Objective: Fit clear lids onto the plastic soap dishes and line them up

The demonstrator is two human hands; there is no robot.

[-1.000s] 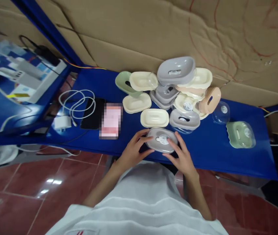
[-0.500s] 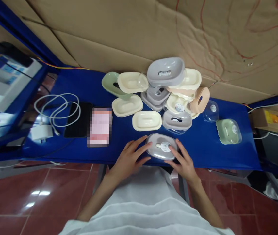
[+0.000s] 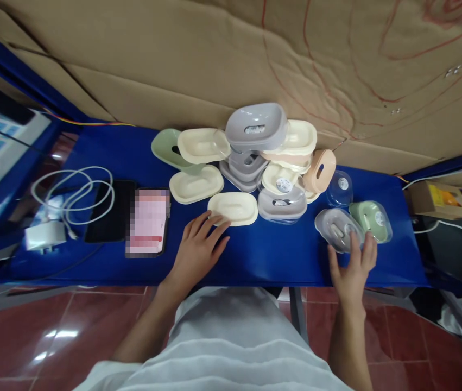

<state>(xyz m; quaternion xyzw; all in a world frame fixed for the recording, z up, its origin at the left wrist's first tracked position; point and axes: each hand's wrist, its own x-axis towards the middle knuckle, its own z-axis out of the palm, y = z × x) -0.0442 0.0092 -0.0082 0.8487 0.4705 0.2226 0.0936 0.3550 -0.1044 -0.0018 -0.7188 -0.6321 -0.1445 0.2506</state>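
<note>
Head view: right hand (image 3: 353,266), fingers spread over grey clear-lidded soap dish (image 3: 328,221), beside green lidded dish (image 3: 371,217); can't tell if gripping. Left hand (image 3: 198,247) loose, fingertips at cream tray's (image 3: 239,202) near rim. Likely placing step; next move calls for clean right-hand release.

No text legible, round white labels (image 3: 283,185) seen on the green dish (image 3: 361,213), a cream dish (image 3: 271,175) and a clear lid (image 3: 339,196), print too small to be read, phone screen (image 3: 148,220) pixelated.
</note>
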